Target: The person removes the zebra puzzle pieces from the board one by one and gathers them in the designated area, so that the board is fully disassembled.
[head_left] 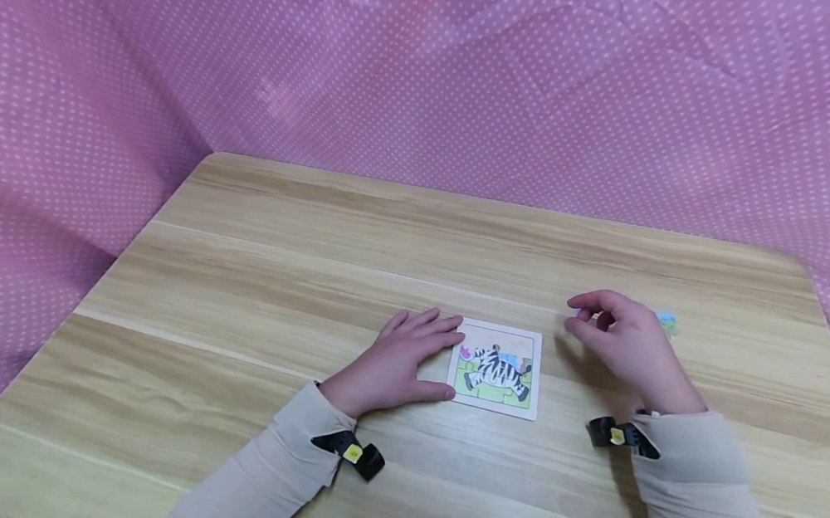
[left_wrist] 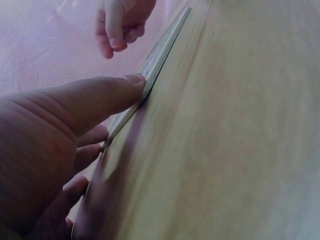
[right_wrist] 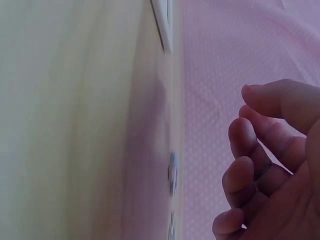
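Observation:
A small square puzzle board [head_left: 498, 369] with a zebra picture lies flat on the wooden table [head_left: 309, 265]. My left hand [head_left: 405, 362] rests flat on the table beside it, fingers straight, fingertips and thumb touching the board's left edge. In the left wrist view the thumb [left_wrist: 105, 97] presses against the thin board edge [left_wrist: 162, 52]. My right hand [head_left: 621, 333] hovers just right of the board's far corner with fingers loosely curled. The right wrist view shows nothing between its fingers [right_wrist: 240, 175]. A small bluish puzzle piece [right_wrist: 172, 172] lies blurred on the table under them.
Another loose puzzle piece [head_left: 667, 322], blue and yellow, lies just behind my right hand. Pink dotted cloth [head_left: 433, 69] hangs behind and around the table. The table's left edge drops off to the cloth at left.

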